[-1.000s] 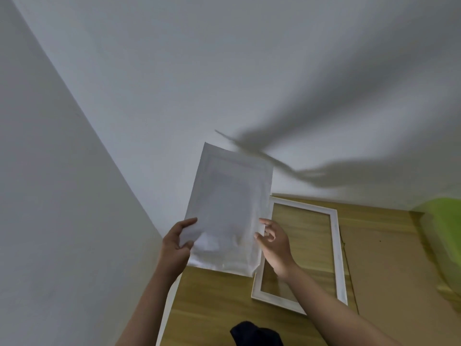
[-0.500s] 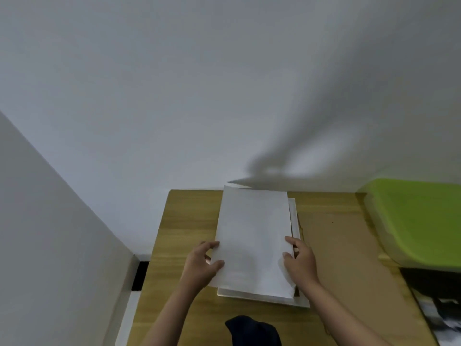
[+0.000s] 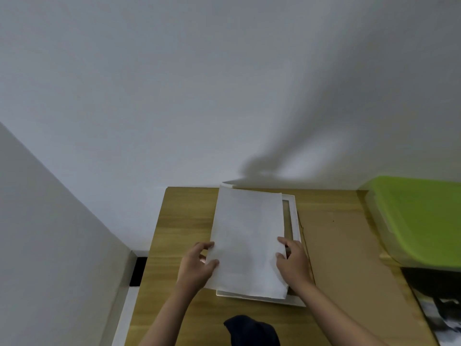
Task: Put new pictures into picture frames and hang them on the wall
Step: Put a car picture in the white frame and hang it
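Both hands, left hand (image 3: 197,264) and right hand (image 3: 293,260), pinching white sheet (image 3: 247,236) edges; square to frame (image 3: 295,221) before lowering flat.

This looks like a plain room in a home. A small wooden desk (image 3: 179,236) is pushed into the corner of bare white walls (image 3: 174,83), and a green plastic box (image 3: 421,218) sits at the desk's right edge beside a brown cardboard sheet (image 3: 341,250).

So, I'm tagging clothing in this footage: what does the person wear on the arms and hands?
Nothing shows: the left hand and right hand are bare, without gloves, rings or a watch, and both forearms are uncovered to the picture's bottom edge, with no sleeve in view.
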`<act>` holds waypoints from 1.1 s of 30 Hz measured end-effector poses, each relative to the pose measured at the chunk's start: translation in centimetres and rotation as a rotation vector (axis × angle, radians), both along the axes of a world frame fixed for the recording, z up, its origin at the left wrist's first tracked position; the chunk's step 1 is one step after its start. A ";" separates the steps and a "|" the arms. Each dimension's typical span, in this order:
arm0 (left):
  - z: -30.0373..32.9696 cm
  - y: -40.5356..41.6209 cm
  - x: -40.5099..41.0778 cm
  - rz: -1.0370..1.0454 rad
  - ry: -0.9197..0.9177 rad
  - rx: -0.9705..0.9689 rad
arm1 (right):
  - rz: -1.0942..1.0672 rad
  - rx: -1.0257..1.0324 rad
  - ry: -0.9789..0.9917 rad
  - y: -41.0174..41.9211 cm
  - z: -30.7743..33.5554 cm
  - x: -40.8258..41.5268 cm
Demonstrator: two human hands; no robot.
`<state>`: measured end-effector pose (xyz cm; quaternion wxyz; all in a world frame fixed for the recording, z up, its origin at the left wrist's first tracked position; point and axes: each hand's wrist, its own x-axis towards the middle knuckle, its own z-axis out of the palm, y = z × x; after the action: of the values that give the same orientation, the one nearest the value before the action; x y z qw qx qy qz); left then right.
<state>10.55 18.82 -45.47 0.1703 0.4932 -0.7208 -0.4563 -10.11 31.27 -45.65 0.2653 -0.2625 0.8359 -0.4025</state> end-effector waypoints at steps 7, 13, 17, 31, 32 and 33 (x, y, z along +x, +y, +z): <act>-0.1 -1.7 3.0 0.180 0.039 -0.011 | 0.062 -0.040 -0.022 -2.5 0.2 2.8; -0.2 -3.3 5.9 0.315 -0.012 -0.039 | 0.151 -0.043 -0.019 -5.2 -0.2 4.8; -0.5 -4.0 7.3 0.371 -0.069 -0.110 | 0.213 -0.039 -0.008 -6.7 -0.2 5.8; -1.9 -4.1 8.3 0.475 -0.168 -0.104 | 0.241 -0.022 0.008 -8.2 -1.2 6.6; -2.0 -4.1 8.3 0.470 -0.168 -0.107 | 0.241 -0.019 0.010 -8.3 -1.2 6.6; -2.1 -4.1 8.4 0.468 -0.171 -0.110 | 0.240 -0.017 0.012 -8.3 -1.2 6.6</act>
<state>18.94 14.72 -47.54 0.2363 0.6734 -0.6226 -0.3211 -3.48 22.96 -46.87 0.3045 -0.3654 0.7965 -0.3733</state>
